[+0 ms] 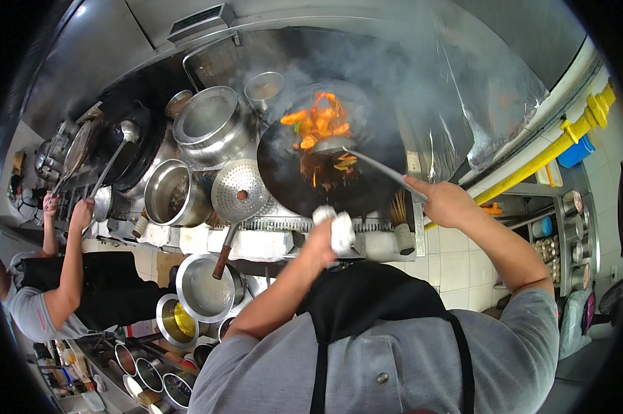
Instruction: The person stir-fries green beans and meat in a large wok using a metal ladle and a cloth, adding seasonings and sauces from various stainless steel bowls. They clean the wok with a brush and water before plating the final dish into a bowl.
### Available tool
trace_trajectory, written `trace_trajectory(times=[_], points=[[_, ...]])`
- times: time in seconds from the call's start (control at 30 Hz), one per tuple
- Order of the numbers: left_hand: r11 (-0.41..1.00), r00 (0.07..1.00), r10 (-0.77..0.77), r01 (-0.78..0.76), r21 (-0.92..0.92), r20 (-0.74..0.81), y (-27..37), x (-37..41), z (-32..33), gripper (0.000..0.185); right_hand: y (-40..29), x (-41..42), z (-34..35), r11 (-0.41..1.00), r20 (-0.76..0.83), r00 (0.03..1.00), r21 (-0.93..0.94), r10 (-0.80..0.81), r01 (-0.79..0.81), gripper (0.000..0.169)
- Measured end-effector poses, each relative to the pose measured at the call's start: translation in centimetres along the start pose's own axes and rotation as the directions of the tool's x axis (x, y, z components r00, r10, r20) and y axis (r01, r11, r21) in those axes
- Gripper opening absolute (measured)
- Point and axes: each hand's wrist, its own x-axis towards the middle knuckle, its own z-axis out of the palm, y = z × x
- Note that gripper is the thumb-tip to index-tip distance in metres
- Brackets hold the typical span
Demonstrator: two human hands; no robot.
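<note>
A large black wok (285,171) sits on the stove before me, with orange-coated food pieces (324,121) bunched or tossed near its far side and smoke rising. My left hand (322,243) is closed on a white cloth (341,231) at the wok's near rim; the cloth hides whatever lies under it. My right hand (443,202) grips the handle of a metal ladle (379,168), its forefinger stretched along the handle. The ladle's bowl lies over the wok, just below the food. A few green and orange bits are near the bowl.
Left of the wok stand a perforated strainer (240,189), a steel pot (169,194) and a large lidded-looking pot (208,116). A bamboo brush (402,227) stands at the stove's front edge. A co-worker (58,290) holds a ladle at the left. A yellow pipe (539,158) runs along the right.
</note>
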Motion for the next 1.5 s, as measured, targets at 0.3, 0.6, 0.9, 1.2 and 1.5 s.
trace_trajectory(times=[0.3,0.6,0.9,1.2,1.5], points=[[0.982,0.996,-0.092,0.089,0.169,0.008,4.8,-0.3,6.0,0.023,0.4,-2.0,-0.5,0.995,0.082,0.996,-0.088,-0.032,0.039,0.073],[0.977,0.987,0.06,-0.028,0.212,-0.148,-2.9,-1.8,-1.7,0.022,-0.9,1.9,0.5,0.999,-0.104,0.994,-0.031,0.027,-0.031,0.071],[0.977,0.989,-0.105,0.083,0.195,0.106,5.3,1.9,3.1,0.021,0.6,-4.1,-0.2,0.992,0.039,0.997,-0.111,-0.06,0.064,0.072],[0.978,0.994,0.094,-0.081,0.195,-0.058,-0.6,3.8,-4.4,0.021,-0.9,4.3,2.3,1.0,-0.144,0.99,-0.026,0.009,-0.013,0.07],[0.985,0.983,0.007,-0.039,0.17,0.184,5.3,5.5,-2.5,0.02,-0.9,-2.7,-0.4,0.993,0.005,0.998,-0.096,-0.066,0.067,0.071]])
